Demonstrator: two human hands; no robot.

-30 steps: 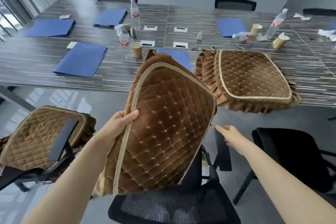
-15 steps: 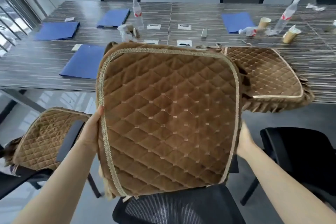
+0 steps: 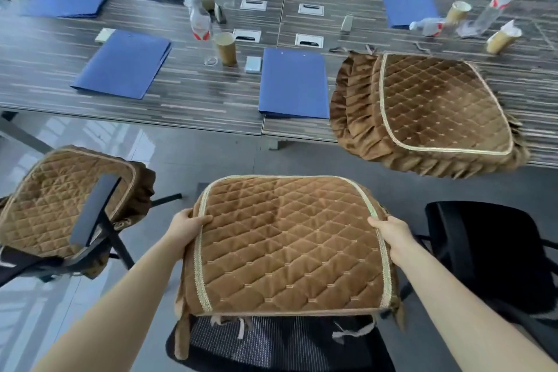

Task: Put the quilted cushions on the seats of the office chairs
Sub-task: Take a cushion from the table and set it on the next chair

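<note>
In the near middle, a brown quilted cushion (image 3: 287,246) lies almost flat over the black mesh office chair (image 3: 271,344); it is soft and velvety, stitched in little diamonds, with a pale cord edge and a frill hanging down; its shape is a rounded square, a bit wider from left to right, with thin ties dangling at the near side; the left hand (image 3: 188,228) grips its left edge and the right hand (image 3: 391,235) grips its right edge, fingers closed on the cloth; at the left a second cushion (image 3: 57,199) sits on another chair (image 3: 90,217); far right, a pile of cushions (image 3: 428,109) rests on the striped wooden surface (image 3: 187,93); a bare black chair (image 3: 489,251) stands at the right.
</note>
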